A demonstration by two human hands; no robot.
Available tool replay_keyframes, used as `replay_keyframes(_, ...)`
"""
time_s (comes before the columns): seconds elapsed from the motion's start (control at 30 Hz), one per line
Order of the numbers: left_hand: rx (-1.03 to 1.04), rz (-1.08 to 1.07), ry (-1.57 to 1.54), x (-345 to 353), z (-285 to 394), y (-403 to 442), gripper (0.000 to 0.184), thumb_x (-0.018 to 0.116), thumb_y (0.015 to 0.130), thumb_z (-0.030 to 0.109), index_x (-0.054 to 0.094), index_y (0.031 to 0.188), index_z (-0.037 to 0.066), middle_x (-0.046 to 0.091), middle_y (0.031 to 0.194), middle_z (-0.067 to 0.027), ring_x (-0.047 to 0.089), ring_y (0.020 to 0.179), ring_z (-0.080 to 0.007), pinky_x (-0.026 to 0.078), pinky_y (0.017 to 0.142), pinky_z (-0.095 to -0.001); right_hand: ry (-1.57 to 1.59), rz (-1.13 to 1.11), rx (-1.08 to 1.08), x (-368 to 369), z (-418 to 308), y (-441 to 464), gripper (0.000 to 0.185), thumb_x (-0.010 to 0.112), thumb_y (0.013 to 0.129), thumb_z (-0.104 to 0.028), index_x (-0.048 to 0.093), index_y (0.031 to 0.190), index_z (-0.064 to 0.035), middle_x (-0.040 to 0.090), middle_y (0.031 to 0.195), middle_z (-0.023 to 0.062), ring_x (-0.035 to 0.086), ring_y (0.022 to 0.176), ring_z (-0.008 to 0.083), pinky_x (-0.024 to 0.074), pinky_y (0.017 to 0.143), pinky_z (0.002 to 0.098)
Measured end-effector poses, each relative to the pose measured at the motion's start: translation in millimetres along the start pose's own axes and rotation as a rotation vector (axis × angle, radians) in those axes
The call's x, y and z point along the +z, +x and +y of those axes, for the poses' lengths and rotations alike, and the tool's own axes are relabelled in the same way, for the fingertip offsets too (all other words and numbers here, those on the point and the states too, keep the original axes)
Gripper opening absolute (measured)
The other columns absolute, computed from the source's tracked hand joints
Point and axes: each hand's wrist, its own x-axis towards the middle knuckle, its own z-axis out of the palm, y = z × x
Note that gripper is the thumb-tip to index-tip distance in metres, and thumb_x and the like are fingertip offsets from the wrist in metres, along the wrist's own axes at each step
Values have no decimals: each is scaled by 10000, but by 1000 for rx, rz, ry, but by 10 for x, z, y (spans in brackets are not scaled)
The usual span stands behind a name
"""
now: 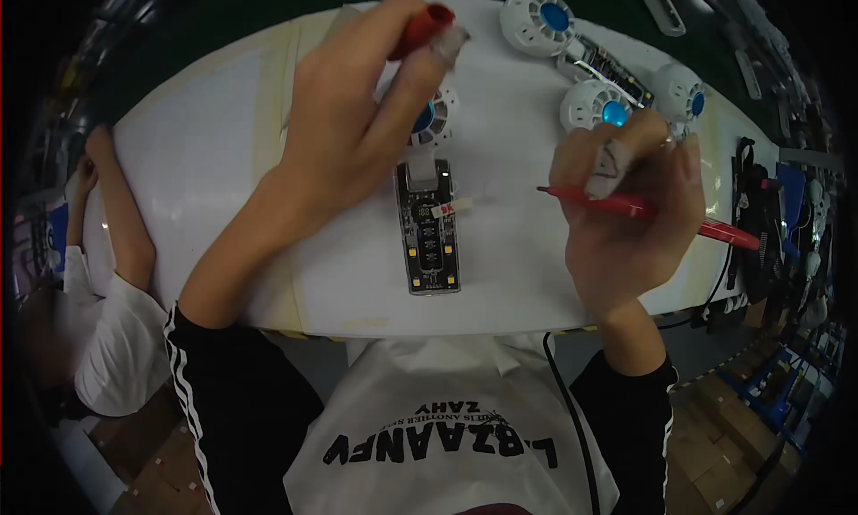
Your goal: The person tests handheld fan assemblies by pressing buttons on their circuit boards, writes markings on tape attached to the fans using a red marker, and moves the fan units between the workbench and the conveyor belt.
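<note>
My left hand point(357, 104) is closed on a red pen cap point(424, 29), with a wrapped fingertip beside it. Between the thumb and fingers of my right hand point(621, 220) is a red marker point(733, 235), uncapped, its dark tip pointing left. Below my left hand lies a clear-cased device with a black circuit board point(431, 238), a small white label with red marks point(451, 208) stuck across its edge. The device's round white head point(444, 113) with a blue centre is partly hidden by my left hand.
Further white round heads point(538, 23) with blue centres and another clear-cased board point(608, 68) lie at the upper right of the white table point(214, 175). Another person's arm point(123, 211) rests at the left edge. Black items point(760, 220) and cables are at the right edge.
</note>
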Motion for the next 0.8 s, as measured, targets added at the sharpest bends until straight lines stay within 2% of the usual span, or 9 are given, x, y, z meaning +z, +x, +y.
replay_keyframes(0.07,68,-79,159,-84,222,-36,96,519,870,31,551,954,-4,563,783,-64,518,660,-133,430,614,-239,-2,13,5,-6,-215,45,372,245,944,-353,366,726,-77,378,535,35,299,426,123,249,413,256)
replay_keyframes(0.1,90,-71,168,-84,307,-43,96,519,870,31,551,954,-4,563,783,-64,518,660,-133,430,614,-239,0,13,-21,2,-264,51,372,245,944,-353,366,726,-77,378,535,35,299,426,123,249,413,256)
replay_keyframes(0.17,13,-169,17,-81,383,-60,128,572,797,48,546,922,40,558,760,-91,523,689,-268,417,651,-344,-118,-8,-113,58,-348,87,373,246,946,-358,372,744,-70,392,546,38,317,422,116,266,402,249)
replay_keyframes(0.3,91,-194,-55,-24,510,-83,136,569,789,22,541,921,37,561,781,-95,531,699,-268,418,656,-343,-143,-11,-197,40,-397,82,381,252,942,-352,400,756,-54,412,555,42,366,439,106,292,393,231)
replay_keyframes(0.37,41,-256,-98,-24,602,-110,145,571,783,11,538,921,35,566,804,-97,527,692,-264,412,653,-344,1,1,-186,40,-405,24,342,366,933,-272,493,760,-7,534,637,61,447,486,66,361,444,202)
replay_keyframes(0.47,50,-316,-35,-35,756,-118,142,570,783,10,536,919,30,570,817,-98,523,688,-261,402,648,-343,-70,-3,-218,21,-431,-69,348,301,930,-299,458,782,-26,461,603,51,429,461,97,319,403,201)
replay_keyframes(0.6,77,-374,-3,27,853,-169,134,563,789,9,537,919,31,569,803,-91,511,677,-257,391,639,-339,-77,-2,-194,-112,-412,-203,311,331,932,-273,470,804,-26,502,636,55,415,451,73,323,411,195)
replay_keyframes(0.67,-72,-409,-106,48,935,-174,125,557,799,13,541,921,34,563,766,-87,492,657,-255,378,631,-329,23,14,-216,-177,-412,-255,300,334,934,-265,477,822,-26,504,635,50,410,454,61,321,414,192)
replay_keyframes(0.8,41,-440,3,89,1052,-204,120,551,810,22,544,930,35,557,729,-87,470,632,-259,364,616,-328,-50,-43,-181,-224,-370,-352,310,329,936,-271,482,852,-14,492,631,40,400,472,51,312,431,190)
